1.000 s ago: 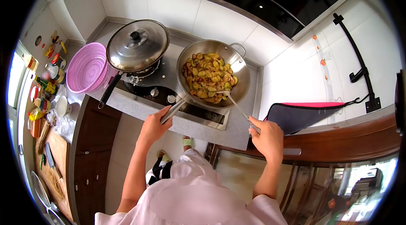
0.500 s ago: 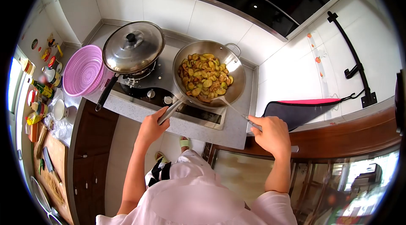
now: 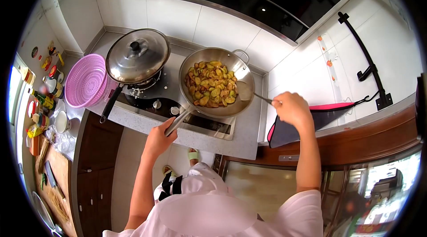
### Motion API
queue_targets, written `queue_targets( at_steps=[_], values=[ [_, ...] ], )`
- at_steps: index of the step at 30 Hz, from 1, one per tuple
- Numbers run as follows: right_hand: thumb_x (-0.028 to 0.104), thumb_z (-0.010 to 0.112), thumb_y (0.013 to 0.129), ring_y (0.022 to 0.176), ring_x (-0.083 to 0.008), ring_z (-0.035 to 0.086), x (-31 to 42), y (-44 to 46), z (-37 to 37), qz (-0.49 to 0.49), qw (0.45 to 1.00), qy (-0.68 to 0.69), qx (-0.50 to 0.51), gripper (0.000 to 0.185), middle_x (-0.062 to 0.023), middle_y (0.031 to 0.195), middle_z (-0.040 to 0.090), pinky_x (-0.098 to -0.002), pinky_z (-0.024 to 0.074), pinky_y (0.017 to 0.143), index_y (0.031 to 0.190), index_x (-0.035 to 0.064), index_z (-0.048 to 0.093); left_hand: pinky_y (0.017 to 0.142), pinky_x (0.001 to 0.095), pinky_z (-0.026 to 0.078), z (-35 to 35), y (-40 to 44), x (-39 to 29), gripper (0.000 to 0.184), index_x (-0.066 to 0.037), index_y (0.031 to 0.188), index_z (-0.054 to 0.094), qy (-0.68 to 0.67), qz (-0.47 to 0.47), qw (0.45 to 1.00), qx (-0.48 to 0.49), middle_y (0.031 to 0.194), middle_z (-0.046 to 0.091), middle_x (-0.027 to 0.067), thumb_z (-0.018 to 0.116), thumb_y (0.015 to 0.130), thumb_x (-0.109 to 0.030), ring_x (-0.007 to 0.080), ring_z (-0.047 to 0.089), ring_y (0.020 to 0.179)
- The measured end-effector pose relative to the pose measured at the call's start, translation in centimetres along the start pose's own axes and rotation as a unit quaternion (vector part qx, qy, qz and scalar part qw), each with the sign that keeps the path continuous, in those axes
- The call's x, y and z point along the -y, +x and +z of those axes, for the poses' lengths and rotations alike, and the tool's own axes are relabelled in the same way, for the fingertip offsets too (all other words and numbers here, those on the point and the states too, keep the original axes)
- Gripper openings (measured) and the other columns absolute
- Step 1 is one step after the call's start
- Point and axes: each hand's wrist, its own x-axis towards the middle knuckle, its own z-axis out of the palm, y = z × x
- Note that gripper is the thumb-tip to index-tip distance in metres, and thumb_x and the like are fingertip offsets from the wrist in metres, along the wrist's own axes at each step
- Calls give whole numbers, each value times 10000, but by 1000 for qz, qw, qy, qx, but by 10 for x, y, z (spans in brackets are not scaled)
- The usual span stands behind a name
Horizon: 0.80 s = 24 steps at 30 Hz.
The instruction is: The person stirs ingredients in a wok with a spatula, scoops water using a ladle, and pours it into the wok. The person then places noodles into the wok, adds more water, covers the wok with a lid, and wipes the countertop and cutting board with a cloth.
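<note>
A steel wok (image 3: 245,68) sits on the right side of the stove, full of browned, yellow-green sliced vegetables (image 3: 211,83). My left hand (image 3: 158,139) is closed around the wok's long metal handle at the near side. In my right hand (image 3: 292,109), held to the right of the wok, is a metal spatula (image 3: 244,91). Its blade rests against the wok's right inner wall, beside the food. Fingers of both hands are wrapped round their handles.
Left of the wok, a lidded pan (image 3: 138,56) with a black handle stands on the stove (image 3: 155,103). Beyond it are a pink basket (image 3: 84,81), a white bowl (image 3: 62,122) and several condiment jars. A knife (image 3: 51,174) lies on a cutting board (image 3: 62,166). A range hood (image 3: 213,1) hangs above.
My right hand has moved up and to the right with the spatula, whose blade has shifted from the wok's near side to its right wall. My left hand stays on the handle.
</note>
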Motion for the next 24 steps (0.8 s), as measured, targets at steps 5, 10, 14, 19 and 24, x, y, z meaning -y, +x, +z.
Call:
queue_targets(
  at_steps=[5,10,14,19,24],
  values=[
    [237,550,971,598,-249,705,-16,71,-2,70,990,37,119,322,-94,542,627,-401,540,630,774,6,657,769,385,551,1,0,3,489,-125,1333,644,10,2,1000,-10,893,722,194,697,851,-196,328,722,801],
    [280,588,969,413,-113,465,-68,124,52,96,931,280,214,298,-54,572,552,-279,287,369,919,-7,653,773,387,551,0,-1,-1,502,-122,1335,644,9,-19,1000,-5,895,722,197,705,842,-191,327,718,794],
    [314,670,949,506,-112,544,-67,118,134,-6,897,428,111,377,-57,623,616,-304,402,448,1100,-27,724,782,387,549,0,0,-1,515,-117,1344,637,4,-23,1000,4,896,722,197,706,839,-189,327,714,801],
    [274,708,914,652,-352,680,-36,81,161,-195,925,296,-134,352,-195,765,708,-449,522,637,1101,-24,717,797,383,545,0,0,-2,510,-115,1352,628,18,-22,1000,10,917,724,197,699,855,-201,330,716,830],
    [257,718,889,589,-373,652,6,-3,116,-196,962,61,-179,331,-178,629,646,-464,505,548,1190,118,725,795,379,544,3,1,2,502,-122,1357,623,12,-5,1000,7,923,723,200,693,866,-201,332,716,830]
  ],
)
